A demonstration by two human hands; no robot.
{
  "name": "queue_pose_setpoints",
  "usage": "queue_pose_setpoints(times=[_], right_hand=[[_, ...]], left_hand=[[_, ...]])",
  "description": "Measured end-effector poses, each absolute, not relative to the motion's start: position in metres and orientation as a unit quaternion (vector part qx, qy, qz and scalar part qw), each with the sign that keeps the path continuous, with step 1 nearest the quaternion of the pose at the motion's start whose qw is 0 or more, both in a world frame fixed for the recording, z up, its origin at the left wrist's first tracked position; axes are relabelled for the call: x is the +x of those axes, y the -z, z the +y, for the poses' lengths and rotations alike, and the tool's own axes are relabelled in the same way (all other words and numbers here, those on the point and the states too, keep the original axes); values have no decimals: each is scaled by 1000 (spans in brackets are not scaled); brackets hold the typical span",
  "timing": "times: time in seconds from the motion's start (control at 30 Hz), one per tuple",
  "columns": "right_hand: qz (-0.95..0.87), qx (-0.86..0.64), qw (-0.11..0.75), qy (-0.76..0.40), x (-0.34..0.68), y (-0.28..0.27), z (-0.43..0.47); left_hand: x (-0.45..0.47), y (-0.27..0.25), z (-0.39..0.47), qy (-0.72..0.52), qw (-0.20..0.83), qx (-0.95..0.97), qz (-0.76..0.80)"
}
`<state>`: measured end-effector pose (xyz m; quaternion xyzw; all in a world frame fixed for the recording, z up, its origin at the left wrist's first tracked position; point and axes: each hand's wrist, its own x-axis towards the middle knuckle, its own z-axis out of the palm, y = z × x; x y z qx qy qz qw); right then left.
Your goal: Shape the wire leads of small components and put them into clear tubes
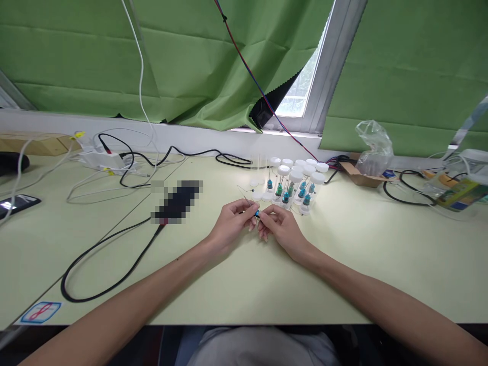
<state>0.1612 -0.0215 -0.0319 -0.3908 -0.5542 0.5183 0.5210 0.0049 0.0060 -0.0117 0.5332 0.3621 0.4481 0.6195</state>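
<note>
Over the middle of the table, my left hand [233, 219] and my right hand [281, 227] meet at the fingertips. Between them they pinch a small blue piece with thin wires [257, 213]; its exact kind is too small to make out. One thin wire points up and left past my left fingers. Just behind my right hand stand several clear vials with white caps [296, 176], holding similar blue and green pieces with wires. To the left of these is a clear vial [259, 173] without a cap on top, with white caps lying near its foot.
A pixelated dark object [178, 201] with a black cable [72, 259] lies on the left. Farther left are a white power strip [102, 158] and a phone [19, 204]. At the back right sit a cardboard box [360, 175] with a plastic bag and a clear container [467, 178].
</note>
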Motion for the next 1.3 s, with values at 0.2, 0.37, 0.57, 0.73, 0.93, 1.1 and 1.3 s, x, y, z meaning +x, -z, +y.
queue_pose_setpoints(times=[0.2, 0.37, 0.57, 0.73, 0.93, 1.1, 1.3], right_hand=[[-566, -378, 518, -517, 162, 33, -21], [-569, -375, 518, -517, 162, 34, -22], [-572, -375, 518, -513, 161, 33, -22], [-573, -376, 519, -511, 161, 31, -23], [-579, -373, 520, -505, 160, 32, -23], [-583, -369, 521, -502, 161, 34, -22], [-589, -376, 518, -494, 161, 33, -23]], left_hand=[[6, 12, 6, -451, 634, 519, 355], [7, 11, 5, -450, 643, 511, 350], [6, 11, 5, -446, 646, 513, 348], [5, 12, 6, -446, 645, 514, 347], [5, 10, 4, -447, 645, 512, 349], [6, 11, 4, -449, 640, 516, 348], [6, 9, 3, -451, 632, 520, 356]])
